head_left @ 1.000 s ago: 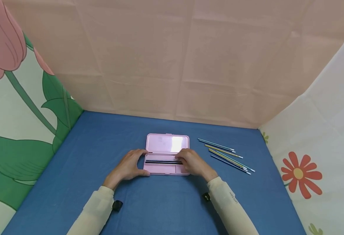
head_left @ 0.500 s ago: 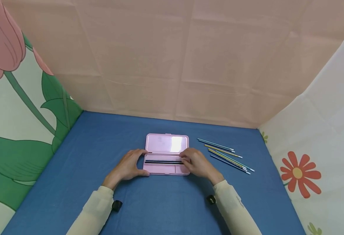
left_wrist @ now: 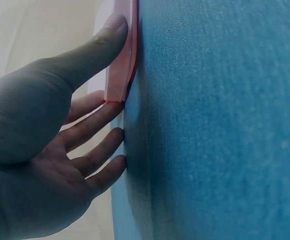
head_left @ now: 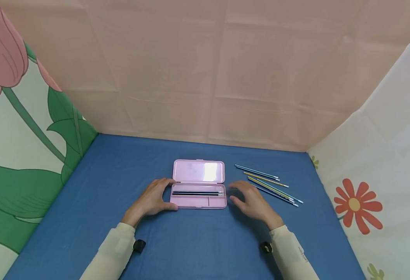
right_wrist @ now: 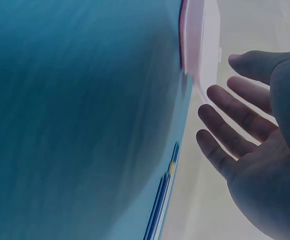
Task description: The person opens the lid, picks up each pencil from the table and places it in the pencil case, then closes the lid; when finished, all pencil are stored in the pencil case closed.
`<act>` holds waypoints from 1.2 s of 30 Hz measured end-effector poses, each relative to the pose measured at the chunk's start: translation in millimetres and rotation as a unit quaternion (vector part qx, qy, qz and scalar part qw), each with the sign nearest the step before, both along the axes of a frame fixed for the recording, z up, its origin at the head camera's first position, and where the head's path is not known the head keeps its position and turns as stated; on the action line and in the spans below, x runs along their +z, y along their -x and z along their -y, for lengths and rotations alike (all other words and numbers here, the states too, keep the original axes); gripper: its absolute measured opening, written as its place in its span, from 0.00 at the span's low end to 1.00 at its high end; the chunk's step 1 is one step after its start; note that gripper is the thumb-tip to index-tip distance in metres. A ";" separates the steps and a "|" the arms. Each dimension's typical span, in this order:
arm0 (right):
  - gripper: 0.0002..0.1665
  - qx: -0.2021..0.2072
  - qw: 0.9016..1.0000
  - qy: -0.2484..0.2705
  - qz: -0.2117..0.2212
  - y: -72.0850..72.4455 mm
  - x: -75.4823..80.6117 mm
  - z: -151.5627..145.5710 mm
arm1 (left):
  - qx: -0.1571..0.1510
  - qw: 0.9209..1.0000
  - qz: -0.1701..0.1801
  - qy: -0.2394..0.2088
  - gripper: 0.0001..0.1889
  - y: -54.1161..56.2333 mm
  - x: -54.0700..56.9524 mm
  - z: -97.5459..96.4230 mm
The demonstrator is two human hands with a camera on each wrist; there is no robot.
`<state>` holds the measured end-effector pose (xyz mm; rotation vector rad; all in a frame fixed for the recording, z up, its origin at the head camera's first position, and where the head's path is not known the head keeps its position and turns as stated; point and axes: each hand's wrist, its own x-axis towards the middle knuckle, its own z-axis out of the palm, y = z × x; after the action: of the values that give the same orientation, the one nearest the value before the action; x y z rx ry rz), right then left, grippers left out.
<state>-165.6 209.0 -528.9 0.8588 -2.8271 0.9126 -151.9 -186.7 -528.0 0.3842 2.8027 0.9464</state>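
A pink pencil case [head_left: 199, 201] lies on the blue cloth with its lid [head_left: 194, 171] folded back. Dark pencils [head_left: 196, 193] lie lengthwise inside it, their pale ends toward the right. My left hand [head_left: 153, 197] holds the left end of the case, thumb at the near corner and fingers at the far side; the left wrist view shows the thumb on the case's wall [left_wrist: 119, 80]. To the right of the case, my right hand [head_left: 252, 200] hovers with nothing in it, fingers loosely bent and apart in the right wrist view.
Several loose pencils [head_left: 269, 186], blue, yellow and green with pale ends, lie fanned out to the right, just beyond my right hand. A tan cloth backdrop [head_left: 205, 77] rises behind the blue table [head_left: 198, 249], with flower-printed cloths at both sides.
My right hand has let go of the pencils in the case and moved right, off the case, with its fingers spreading. The left hand has stayed at the case's left end.
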 end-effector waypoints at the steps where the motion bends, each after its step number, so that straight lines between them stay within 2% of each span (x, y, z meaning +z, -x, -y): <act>1: 0.23 -0.004 1.000 -0.002 -0.002 -1.4 -0.8 -4.5 | 0.000 1.000 0.001 -0.001 0.48 0.0 0.0 0.0; 10: 0.25 -0.051 0.999 -0.010 -0.003 -13.6 -5.3 -49.1 | 0.005 1.000 0.012 0.001 0.48 -0.3 1.2 -0.3; 21: 0.23 -0.125 0.991 -0.036 -0.014 -23.9 -9.0 -103.9 | 0.006 1.000 0.012 0.005 0.48 0.1 0.7 -0.9; 29: 0.23 -0.162 0.986 -0.048 0.001 -28.5 -6.3 -126.7 | 0.006 1.000 0.010 0.004 0.47 0.5 0.7 -1.4; 36: 0.23 -0.172 0.983 -0.060 0.010 -28.8 -8.9 -140.9 | 0.005 1.000 0.011 0.005 0.48 0.5 -1.0 -0.8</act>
<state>-136.7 349.9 -537.9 0.3490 -2.9381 0.7127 -152.5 -185.9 -529.0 0.3562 2.7920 0.9315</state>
